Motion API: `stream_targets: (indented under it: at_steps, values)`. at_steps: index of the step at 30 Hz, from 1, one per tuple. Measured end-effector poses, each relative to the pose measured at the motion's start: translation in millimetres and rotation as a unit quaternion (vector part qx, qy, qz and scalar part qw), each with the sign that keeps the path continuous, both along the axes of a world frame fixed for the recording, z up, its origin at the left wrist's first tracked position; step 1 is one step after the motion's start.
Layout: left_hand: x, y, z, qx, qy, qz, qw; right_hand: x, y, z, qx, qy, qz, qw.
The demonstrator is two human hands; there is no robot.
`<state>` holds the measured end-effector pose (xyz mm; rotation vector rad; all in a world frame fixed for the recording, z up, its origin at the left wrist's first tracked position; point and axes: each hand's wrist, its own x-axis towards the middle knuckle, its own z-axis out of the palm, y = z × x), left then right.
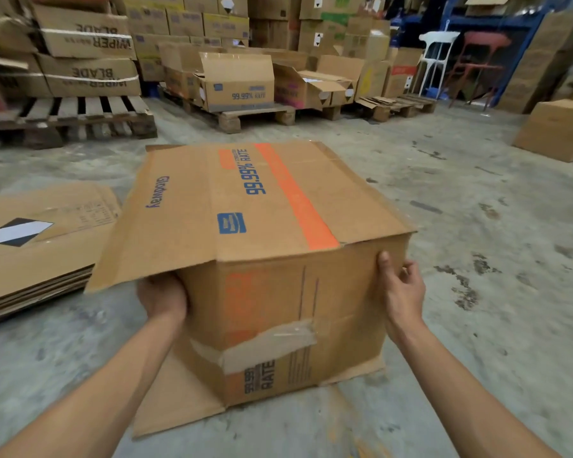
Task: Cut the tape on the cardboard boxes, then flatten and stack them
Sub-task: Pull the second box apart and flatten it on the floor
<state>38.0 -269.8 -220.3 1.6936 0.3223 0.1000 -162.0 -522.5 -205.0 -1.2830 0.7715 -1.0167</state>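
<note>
A cardboard box (265, 259) is held between the two hands, resting on the concrete floor (477, 292) directly ahead of the forearms. The left hand (162, 296) is curled around the box's near left edge, tucked under a loose flap (156, 219) that juts out above it. The right hand (402, 290) is closed on the near right corner, the thumb (385, 264) laid on the facing panel and the fingers wrapped round the side. A crumpled strip of clear tape (272, 342) lies between the hands, low on the facing panel; whether it has been cut through cannot be told. Bottom flaps are splayed on the floor beneath. The step is judged to be collapsing the box: the tape should be checked first, then opposite corners pushed toward each other so the walls fold along their creases. The stack of flattened boxes (37, 252) lies just left of the left hand, ready to receive it
</note>
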Motion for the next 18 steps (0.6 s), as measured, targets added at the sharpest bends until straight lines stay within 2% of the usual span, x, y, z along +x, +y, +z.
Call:
stream_targets:
  at_steps: [2,4,6,8,11,12,13,14,15,16,18]
  values:
    - [0.4,1.7,-6.9,0.036,-0.022,0.052,0.998,-5.0,-7.3,-5.9,-0.023,0.026,-0.071,0.997]
    - [-9.5,5.1,-10.1,0.059,-0.040,0.034,0.997,1.0,-13.1,-15.4,-0.036,0.090,-0.105,0.990]
    - [-11.4,17.1,-18.4,0.083,-0.032,-0.008,0.996,9.7,-20.0,-23.6,-0.074,0.198,-0.081,0.974]
    - [1.0,32.0,-37.8,0.097,0.015,-0.058,0.994,21.0,-24.8,-29.6,-0.136,0.329,-0.013,0.934]
    - [18.0,49.1,-75.4,0.078,0.125,-0.153,0.977,41.9,-11.8,-40.8,-0.212,0.485,0.090,0.844]
    - [21.1,52.9,-88.4,0.052,0.155,-0.189,0.968,47.1,-1.2,-42.9,-0.225,0.501,0.137,0.824]
    - [18.3,53.8,-93.5,0.024,0.178,-0.218,0.959,51.4,9.0,-47.2,-0.209,0.488,0.206,0.822]
    - [13.6,53.0,-95.5,0.001,0.184,-0.239,0.953,54.8,19.0,-53.6,-0.171,0.464,0.288,0.820]
    - [11.8,50.4,-98.6,-0.006,0.190,-0.243,0.951,57.0,29.2,-60.6,-0.131,0.454,0.364,0.803]
    - [12.0,48.7,-100.3,-0.003,0.200,-0.245,0.949,59.3,39.2,-69.0,-0.112,0.464,0.419,0.773]
    - [26.2,51.1,-119.0,0.013,0.229,-0.225,0.947,62.7,54.7,-84.6,-0.180,0.531,0.459,0.690]
